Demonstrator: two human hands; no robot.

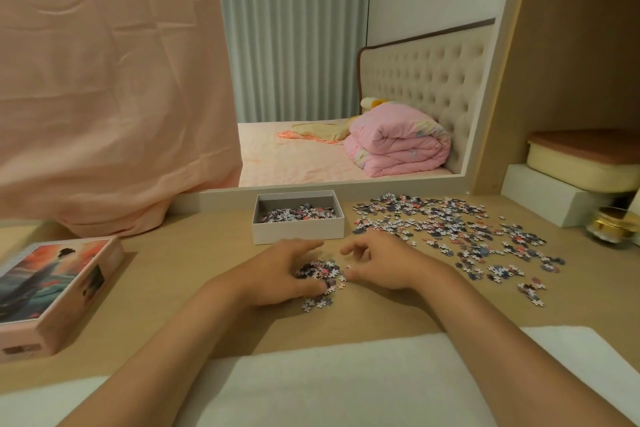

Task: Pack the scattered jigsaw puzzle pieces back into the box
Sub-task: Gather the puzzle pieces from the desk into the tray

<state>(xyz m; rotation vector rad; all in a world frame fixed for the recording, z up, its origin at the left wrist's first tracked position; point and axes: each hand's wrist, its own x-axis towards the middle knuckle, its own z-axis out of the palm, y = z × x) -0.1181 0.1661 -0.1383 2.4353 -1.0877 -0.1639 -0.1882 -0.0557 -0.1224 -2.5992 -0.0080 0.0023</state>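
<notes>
A white open box [298,231] stands at the back middle of the wooden desk, holding several puzzle pieces [298,213]. A small heap of pieces [320,272] lies in front of it, between my hands. My left hand [277,274] cups the heap from the left, fingers curled around some pieces. My right hand [381,262] rests on the desk at the heap's right side, fingers apart and bent, holding nothing. Many more scattered pieces [450,229] cover the desk to the right.
The pink box lid [52,291] with a printed picture lies at the left. A white block [550,199] with a cream container and a gold jar [611,227] stand at the far right. A mirror [346,62] rises behind the desk, pink cloth at its left.
</notes>
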